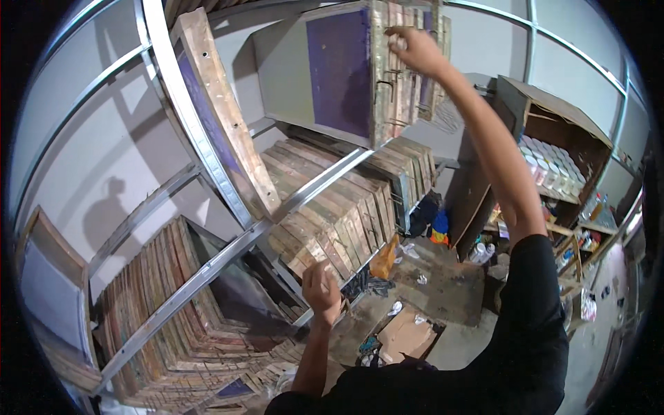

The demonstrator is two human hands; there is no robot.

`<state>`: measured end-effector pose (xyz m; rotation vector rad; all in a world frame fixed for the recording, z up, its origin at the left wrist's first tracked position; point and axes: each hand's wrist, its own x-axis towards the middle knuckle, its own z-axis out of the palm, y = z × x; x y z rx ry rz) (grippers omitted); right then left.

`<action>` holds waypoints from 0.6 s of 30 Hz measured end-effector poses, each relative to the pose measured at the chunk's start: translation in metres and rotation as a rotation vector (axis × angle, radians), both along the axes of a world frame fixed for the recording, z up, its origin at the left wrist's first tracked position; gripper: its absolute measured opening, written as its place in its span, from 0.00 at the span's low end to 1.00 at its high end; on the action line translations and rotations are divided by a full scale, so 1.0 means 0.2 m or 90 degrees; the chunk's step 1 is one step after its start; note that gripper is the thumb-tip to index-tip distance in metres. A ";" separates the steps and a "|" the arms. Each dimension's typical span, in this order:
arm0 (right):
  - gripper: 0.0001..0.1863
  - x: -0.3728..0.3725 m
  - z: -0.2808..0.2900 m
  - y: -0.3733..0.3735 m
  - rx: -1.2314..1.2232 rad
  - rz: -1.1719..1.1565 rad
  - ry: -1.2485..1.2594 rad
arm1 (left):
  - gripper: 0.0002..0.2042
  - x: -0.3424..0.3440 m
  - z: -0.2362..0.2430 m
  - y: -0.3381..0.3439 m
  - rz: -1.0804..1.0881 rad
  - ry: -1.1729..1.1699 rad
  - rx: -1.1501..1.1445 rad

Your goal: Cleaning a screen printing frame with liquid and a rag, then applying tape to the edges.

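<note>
1. Up top, the right hand (411,50) is at the ends of the upper frames (387,34), packed so tightly that only slim slits separate them; thin rods (398,123) jut out below it.
2. To their left, there's a gap between the purple-faced screen (339,72) and the leaning frame (228,117): room for a hand!
3. Here's the big barrier: a metal rail (311,194) slanting across the middle frames (325,221), meeting a metal post (190,104).
4. The left hand (322,294) is by those frames' front ends; open air lies between both hands.
5. Over right, beyond the forearm, a cabinet (512,111) blocks the way.
</note>
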<state>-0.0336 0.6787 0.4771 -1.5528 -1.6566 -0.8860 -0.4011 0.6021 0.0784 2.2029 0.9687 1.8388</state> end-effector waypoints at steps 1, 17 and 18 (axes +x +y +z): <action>0.18 0.09 0.07 0.05 0.014 0.001 -0.039 | 0.10 0.08 0.04 0.04 -0.025 -0.005 -0.021; 0.28 0.48 0.43 0.83 -0.178 0.199 0.079 | 0.15 1.08 0.64 0.49 0.005 -0.027 0.071; 0.29 0.37 0.41 0.77 -0.163 0.170 0.046 | 0.15 1.07 0.68 0.54 0.031 -0.021 0.071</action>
